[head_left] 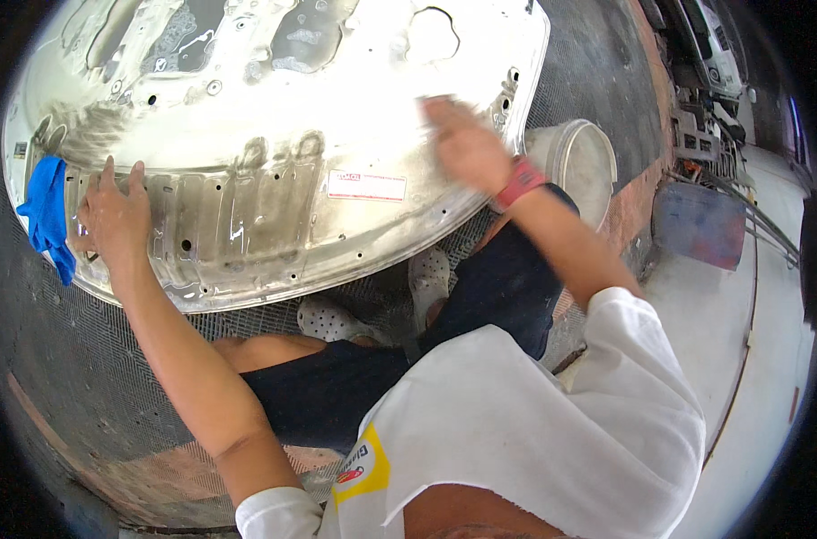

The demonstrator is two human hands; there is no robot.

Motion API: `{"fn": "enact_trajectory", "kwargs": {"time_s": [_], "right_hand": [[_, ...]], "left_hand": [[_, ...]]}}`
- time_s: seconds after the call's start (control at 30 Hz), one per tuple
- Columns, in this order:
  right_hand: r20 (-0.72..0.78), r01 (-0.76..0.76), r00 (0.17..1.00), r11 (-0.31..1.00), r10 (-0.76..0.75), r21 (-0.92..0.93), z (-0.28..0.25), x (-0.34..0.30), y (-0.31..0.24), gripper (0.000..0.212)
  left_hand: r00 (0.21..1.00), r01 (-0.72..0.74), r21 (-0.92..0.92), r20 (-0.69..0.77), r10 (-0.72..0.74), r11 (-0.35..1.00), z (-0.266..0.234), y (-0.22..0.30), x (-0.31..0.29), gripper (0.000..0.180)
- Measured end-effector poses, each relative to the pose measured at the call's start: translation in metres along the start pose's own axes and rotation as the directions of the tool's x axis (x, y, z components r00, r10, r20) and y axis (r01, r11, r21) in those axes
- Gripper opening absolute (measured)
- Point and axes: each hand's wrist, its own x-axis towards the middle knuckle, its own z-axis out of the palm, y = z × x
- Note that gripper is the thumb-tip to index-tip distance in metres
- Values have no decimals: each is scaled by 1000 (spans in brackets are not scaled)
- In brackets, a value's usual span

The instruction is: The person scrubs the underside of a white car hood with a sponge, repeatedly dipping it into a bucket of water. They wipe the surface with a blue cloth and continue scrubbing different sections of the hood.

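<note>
A broad metal panel (381,117) lay in front of the person, pale and glossy, its near edge sweeping round in a long curve. Large rounded openings pierced its far part, small round holes dotted its surface, and shallow pressed ribs ran in a row along its near left part, where the sheen looked wet. Dark grey smears (89,130) dulled the finish on the panel's left side, and a flat, rectangular red-and-white label (366,185) was stuck near its middle. A crumpled blue cloth (44,216), soft and folded, hung over the panel's left edge. Just beside that cloth, the left hand (116,216) lay on the ribbed part of the panel, back upward, fingers spread and the forearm stretched out straight; its grip was loose and had hold of nothing visible. The right hand (467,144), above a red wristband (521,182), reached over the right part of the panel with the elbow out to the side, blurred, so how far its grip was closed, and on what, could not be told. A smooth, round, pale bucket (593,166) stood just beyond the panel's right edge, and perforated light clogs (328,321) showed by its near edge
</note>
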Motion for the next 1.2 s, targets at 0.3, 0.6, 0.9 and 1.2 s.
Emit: {"fn": "enact_trajectory", "kwargs": {"time_s": [0.3,0.6,0.9,1.2], "right_hand": [[-258,-52,963,995,72,82,20,-72,-84,57],[-420,-409,527,654,739,637,-137,-226,79,49],[-704,-648,309,683,640,336,45,-232,166,39],[-634,-400,555,841,538,364,-23,-299,309,41]], "left_hand": [[769,-639,-349,-281,574,685,-49,133,-84,56],[172,-856,-511,-150,974,73,-23,186,-200,66],[58,-841,-541,-48,997,23,-20,187,-223,82],[348,-840,-448,-10,937,307,-33,244,-218,84]]}}
